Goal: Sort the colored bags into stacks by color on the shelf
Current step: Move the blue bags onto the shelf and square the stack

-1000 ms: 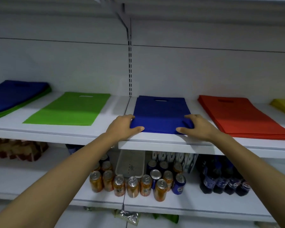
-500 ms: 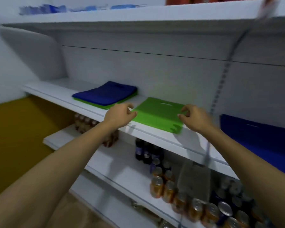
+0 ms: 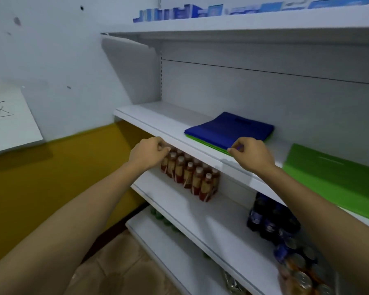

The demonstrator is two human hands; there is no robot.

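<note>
Right hand [image 3: 251, 155] has a narrow grip, thumb and forefinger pinching the near corner of the mixed stack [image 3: 228, 129], which is blue on top with green showing as a thin edge beneath. The fingers hide which layer is caught. Left hand [image 3: 148, 153] is curled on nothing in front of the front lip of the shelf [image 3: 158, 122]; whether it touches the lip cannot be told. The stack lies near that lip, with bare shelf to its left as far as the shelf's end. Further right, a lone green bag [image 3: 332, 175] is cut off by the frame. Below, the left hand covers part of a pack of brown bottles [image 3: 194, 177]. The cans [image 3: 300, 277] at lower right are blurred.
</note>
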